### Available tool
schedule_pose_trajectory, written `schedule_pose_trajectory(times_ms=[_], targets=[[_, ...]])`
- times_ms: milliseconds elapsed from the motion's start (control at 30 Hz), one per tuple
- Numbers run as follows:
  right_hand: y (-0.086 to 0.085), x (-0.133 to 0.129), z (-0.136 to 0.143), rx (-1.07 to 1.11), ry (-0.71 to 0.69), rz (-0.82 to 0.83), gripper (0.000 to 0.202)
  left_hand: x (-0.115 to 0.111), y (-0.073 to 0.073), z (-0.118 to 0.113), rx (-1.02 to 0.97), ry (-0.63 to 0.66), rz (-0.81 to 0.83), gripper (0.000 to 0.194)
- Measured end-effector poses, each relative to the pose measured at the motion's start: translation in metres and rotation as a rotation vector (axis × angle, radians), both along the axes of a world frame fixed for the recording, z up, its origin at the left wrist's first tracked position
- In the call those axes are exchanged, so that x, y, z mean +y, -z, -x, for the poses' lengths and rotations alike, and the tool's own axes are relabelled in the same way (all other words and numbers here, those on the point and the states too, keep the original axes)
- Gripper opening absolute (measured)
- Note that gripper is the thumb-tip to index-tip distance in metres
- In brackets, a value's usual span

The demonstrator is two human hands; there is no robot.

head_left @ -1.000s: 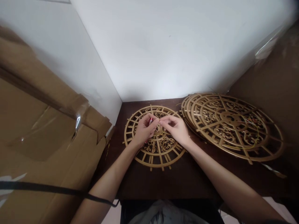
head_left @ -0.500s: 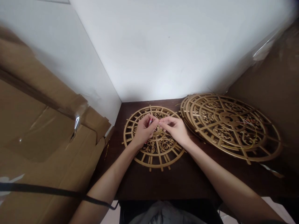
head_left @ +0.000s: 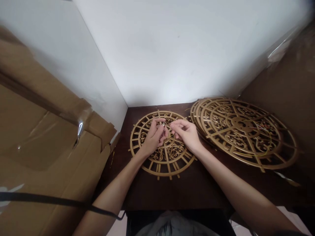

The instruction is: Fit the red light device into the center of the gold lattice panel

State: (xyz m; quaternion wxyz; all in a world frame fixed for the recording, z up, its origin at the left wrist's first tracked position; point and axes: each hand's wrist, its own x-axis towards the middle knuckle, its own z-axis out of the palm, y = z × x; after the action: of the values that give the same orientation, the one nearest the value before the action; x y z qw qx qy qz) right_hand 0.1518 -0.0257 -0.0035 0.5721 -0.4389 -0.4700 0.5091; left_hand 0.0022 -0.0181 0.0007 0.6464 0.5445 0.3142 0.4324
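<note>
1. Above the middle of a gold openwork disc (head_left: pixel 169 141), fine two-handed fingertip work is judged to be in hand; a steady, precise pinch is judged to be called for next.
2. By the left hand (head_left: pixel 152 139), a small shiny item (head_left: pixel 163 124) appears to be gripped between thumb and forefinger; its kind cannot be told.
3. On the right hand (head_left: pixel 188 134), thumb and forefinger are held narrow, apart from the left; whether anything fine is pinched cannot be told.
4. The disc is laid flat on the dark tabletop (head_left: pixel 177 193), partly covered by the hands.
5. Scrollwork, spokes and a barred outer ring are noted; similar discs (head_left: pixel 240 124) are stacked to the right.
</note>
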Motion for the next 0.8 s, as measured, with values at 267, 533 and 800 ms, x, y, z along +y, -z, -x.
schedule_pose_trajectory(times_ms=[267, 533, 800], targets=[[-0.0024, -0.0026, 0.0024, -0.041, -0.012, -0.035, 0.03, -0.0018, -0.0014, -0.0018, 0.027, 0.033, -0.081, 0.027], [-0.0006, -0.003, 0.002, -0.066, -0.018, -0.039, 0.029, -0.0022, -0.002, -0.0026, 0.03, 0.026, -0.094, 0.02], [-0.0022, -0.0039, 0.0022, -0.056, -0.03, -0.058, 0.027, -0.0027, -0.0018, -0.0022, 0.059, 0.023, -0.1, 0.019]])
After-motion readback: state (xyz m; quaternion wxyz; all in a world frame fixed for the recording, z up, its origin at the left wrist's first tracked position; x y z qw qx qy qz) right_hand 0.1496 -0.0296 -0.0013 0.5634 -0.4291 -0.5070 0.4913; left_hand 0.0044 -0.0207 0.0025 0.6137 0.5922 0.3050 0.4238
